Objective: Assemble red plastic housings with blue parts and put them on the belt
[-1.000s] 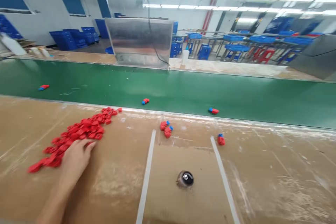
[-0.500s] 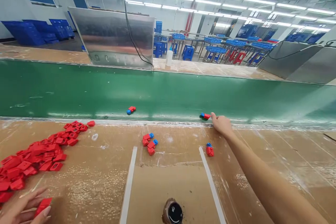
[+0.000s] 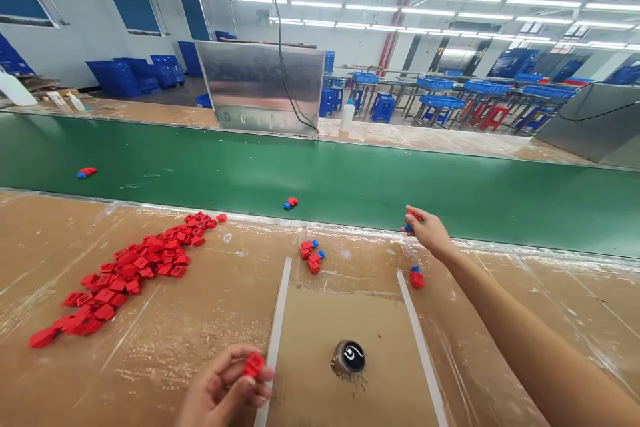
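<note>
Left grip (image 3: 223, 383) pinches a red piece (image 3: 254, 365) at its fingertips, left of the dark cup (image 3: 350, 356); right grip (image 3: 431, 233) holds likewise a red-and-blue piece (image 3: 409, 227), beyond the cup and rightward.

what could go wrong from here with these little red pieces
The left hand holds a red piece by its fingertips, beside the small round pot; a slip or bump might drop the piece or tip the pot.

The right hand pinches a red-and-blue piece at the near edge of the green belt; it could slip from that grip.

The loose red heap reaches close to the belt, so pieces might get nudged onto it.
</note>
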`<action>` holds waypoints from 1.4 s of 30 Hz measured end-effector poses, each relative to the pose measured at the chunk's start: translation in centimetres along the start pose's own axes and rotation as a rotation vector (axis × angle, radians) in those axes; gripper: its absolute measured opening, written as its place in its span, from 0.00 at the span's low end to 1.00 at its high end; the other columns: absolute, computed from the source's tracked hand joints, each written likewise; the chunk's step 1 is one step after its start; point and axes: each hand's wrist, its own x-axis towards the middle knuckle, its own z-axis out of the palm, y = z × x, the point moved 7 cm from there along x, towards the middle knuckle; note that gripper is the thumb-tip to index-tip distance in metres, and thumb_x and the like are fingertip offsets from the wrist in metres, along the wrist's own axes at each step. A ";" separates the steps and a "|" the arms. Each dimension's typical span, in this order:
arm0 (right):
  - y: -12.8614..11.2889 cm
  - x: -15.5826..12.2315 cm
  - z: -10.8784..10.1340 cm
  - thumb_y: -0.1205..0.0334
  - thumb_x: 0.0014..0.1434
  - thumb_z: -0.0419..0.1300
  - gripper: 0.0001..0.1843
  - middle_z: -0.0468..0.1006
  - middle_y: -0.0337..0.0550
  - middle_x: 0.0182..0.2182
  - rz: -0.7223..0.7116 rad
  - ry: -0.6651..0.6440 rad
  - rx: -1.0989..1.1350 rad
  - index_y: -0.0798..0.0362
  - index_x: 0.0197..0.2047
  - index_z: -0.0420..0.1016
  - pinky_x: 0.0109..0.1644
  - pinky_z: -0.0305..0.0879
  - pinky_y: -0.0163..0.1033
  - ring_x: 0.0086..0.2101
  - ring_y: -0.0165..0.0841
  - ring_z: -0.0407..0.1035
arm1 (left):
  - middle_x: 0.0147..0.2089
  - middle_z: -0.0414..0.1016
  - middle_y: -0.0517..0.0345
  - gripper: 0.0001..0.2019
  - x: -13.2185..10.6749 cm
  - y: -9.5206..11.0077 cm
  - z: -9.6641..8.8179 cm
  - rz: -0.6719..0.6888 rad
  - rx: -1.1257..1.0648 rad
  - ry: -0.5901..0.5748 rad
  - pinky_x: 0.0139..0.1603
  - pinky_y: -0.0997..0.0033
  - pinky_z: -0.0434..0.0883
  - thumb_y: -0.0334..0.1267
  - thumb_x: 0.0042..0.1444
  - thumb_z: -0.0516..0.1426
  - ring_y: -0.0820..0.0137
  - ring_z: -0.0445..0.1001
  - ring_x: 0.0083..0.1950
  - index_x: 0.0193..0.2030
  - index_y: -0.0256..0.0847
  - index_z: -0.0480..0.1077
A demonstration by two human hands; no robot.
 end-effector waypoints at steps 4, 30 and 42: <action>-1.8 -9.1 -1.2 0.44 0.55 0.65 0.34 0.77 0.46 0.35 -0.121 -0.153 0.101 0.59 0.57 0.72 0.35 0.74 0.41 0.30 0.36 0.75 | 0.27 0.75 0.59 0.25 0.4 -2.2 5.8 0.066 -0.127 -0.254 0.25 0.78 0.65 0.56 0.43 0.68 0.74 0.69 0.25 0.39 0.40 0.71; -5.9 -28.8 2.9 0.58 0.70 0.51 0.13 0.75 0.50 0.45 -0.667 -0.196 -0.278 0.51 0.53 0.71 0.46 0.69 0.45 0.44 0.40 0.71 | 0.32 0.74 0.60 0.10 -3.1 -5.1 9.8 0.136 0.045 -0.419 0.37 0.75 0.66 0.38 0.52 0.65 0.71 0.70 0.34 0.39 0.38 0.74; -6.8 -29.1 4.4 0.61 0.70 0.51 0.12 0.75 0.49 0.43 -0.788 -0.269 -0.420 0.50 0.53 0.70 0.44 0.70 0.43 0.42 0.39 0.71 | 0.32 0.75 0.58 0.09 -3.4 -4.5 10.0 0.132 0.084 -0.415 0.36 0.75 0.67 0.38 0.52 0.65 0.70 0.71 0.35 0.38 0.39 0.74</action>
